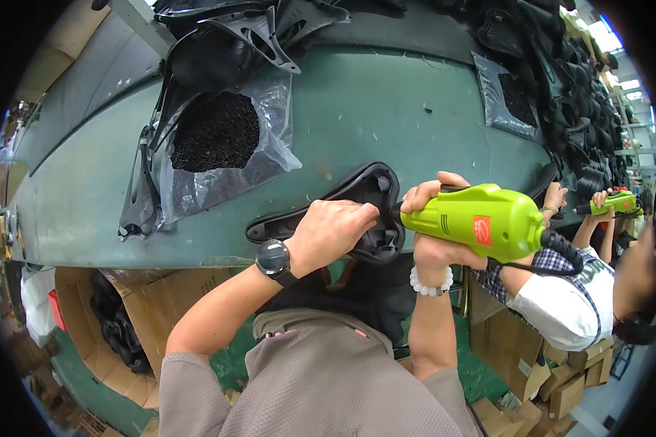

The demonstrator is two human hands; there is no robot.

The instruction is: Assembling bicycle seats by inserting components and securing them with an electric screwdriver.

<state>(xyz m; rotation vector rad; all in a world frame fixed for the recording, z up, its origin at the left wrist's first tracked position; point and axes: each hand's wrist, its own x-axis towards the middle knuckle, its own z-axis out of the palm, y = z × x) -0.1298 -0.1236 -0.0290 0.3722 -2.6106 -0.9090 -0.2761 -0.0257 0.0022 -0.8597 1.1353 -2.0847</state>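
Observation:
A black bicycle saddle (pixel 299 217) lies hollow side up at the bench's near edge, its narrow nose to the left and its wide end to the right. My left hand (pixel 335 227), with a dark watch on the wrist, rests over the saddle. Its thumb and fingers are pinched together above the hollow; whatever they hold is too small to make out. My right hand (pixel 444 251) is wrapped around a lime-green electric screwdriver (pixel 481 222), which lies level with its dark front end pointing left at the saddle's wide end. The tip is hidden.
On the green bench (pixel 372 102) sits a clear bag of small black pieces (pixel 219 135), beside black plastic shells (pixel 233 44). A second bag (pixel 514 98) lies far right near piled black parts. A co-worker (pixel 568 306) works at right with another green screwdriver (pixel 616 202). Below left stands a cardboard box (pixel 157 306).

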